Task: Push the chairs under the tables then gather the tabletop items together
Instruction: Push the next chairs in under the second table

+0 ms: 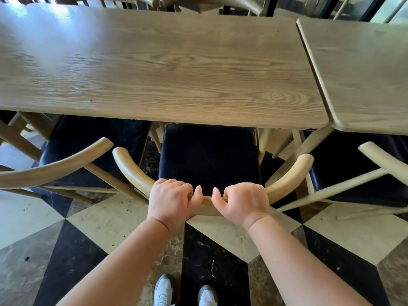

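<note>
A wooden chair with a curved backrest and a black seat cushion stands in front of me, its seat partly under the long wooden table. My left hand grips the middle of the backrest rail. My right hand grips the same rail just to its right. A second wooden table adjoins the first at the right. No tabletop items show on either table.
A similar chair stands at the left, its seat partly under the table. Another chair stands at the right under the second table. More chair backs line the far side. The floor is checkered tile; my shoes are below.
</note>
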